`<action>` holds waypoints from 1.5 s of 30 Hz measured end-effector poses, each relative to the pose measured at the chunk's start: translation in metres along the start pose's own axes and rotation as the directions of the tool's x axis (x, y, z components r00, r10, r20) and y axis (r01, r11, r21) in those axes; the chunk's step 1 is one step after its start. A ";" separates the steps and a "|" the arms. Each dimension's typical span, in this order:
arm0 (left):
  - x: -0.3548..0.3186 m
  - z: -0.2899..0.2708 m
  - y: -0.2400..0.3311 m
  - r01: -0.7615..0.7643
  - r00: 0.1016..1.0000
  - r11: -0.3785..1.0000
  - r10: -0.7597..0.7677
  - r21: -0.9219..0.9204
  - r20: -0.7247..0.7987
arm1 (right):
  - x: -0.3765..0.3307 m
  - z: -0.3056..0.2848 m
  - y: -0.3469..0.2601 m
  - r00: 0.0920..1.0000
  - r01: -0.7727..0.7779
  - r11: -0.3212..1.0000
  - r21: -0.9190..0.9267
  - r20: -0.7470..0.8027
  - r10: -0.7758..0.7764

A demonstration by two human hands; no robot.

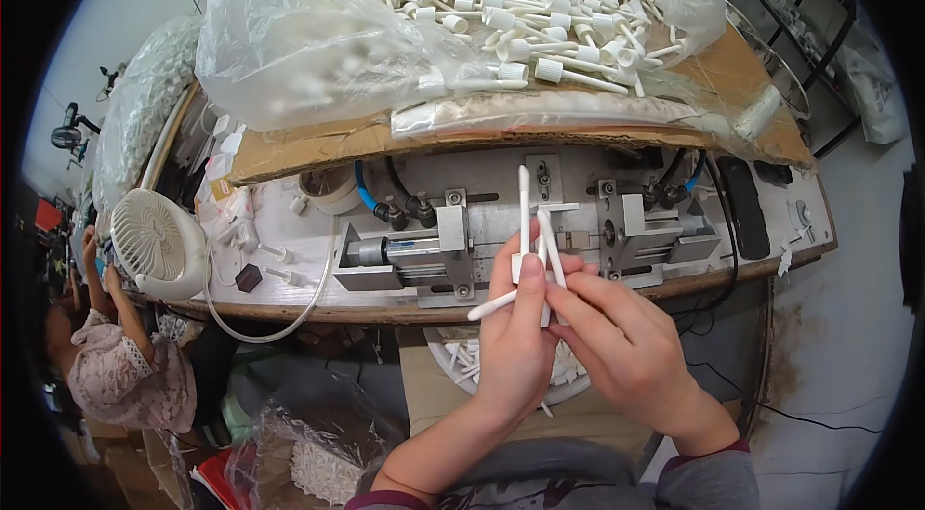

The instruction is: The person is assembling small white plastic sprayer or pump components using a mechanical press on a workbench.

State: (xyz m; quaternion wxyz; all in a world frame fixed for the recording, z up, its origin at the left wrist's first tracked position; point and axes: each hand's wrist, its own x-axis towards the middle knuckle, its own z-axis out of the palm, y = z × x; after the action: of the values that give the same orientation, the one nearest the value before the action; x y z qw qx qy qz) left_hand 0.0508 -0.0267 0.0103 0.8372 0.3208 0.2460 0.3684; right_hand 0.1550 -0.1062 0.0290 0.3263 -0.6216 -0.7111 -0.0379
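Note:
My left hand (513,351) is closed around several white plastic capped sticks, their slim shafts poking out at different angles. One capped stick (524,207) points up and away between thumb and fingers; another shaft (489,307) sticks out to the left. My right hand (631,341) meets the left one, its fingertips pinched at a white stick (554,250) that slants upward. Both hands are held in front of a metal clamping fixture (544,184) on the bench. Below them a round tub (436,348) of similar white pieces is partly hidden by my hands.
A clear bag (279,57) spills a heap of white capped sticks (568,9) onto cardboard (318,156). Pneumatic cylinders flank the fixture, left (414,255) and right (660,233). A white fan (159,245), a phone (744,211) and hoses lie around. Another person (125,370) sits at far left.

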 end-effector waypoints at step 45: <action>-0.027 -0.050 0.007 -0.359 0.932 0.786 0.328 0.503 0.153 | -0.010 0.022 0.018 0.994 -0.074 0.990 0.117 -0.076 0.083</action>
State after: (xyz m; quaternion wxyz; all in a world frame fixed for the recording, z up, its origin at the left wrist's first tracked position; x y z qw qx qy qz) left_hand -0.0010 -0.0260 -0.0135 0.6435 0.5861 0.2500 0.4241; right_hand 0.1620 -0.1004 0.0000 0.3912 -0.6273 -0.6733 -0.0094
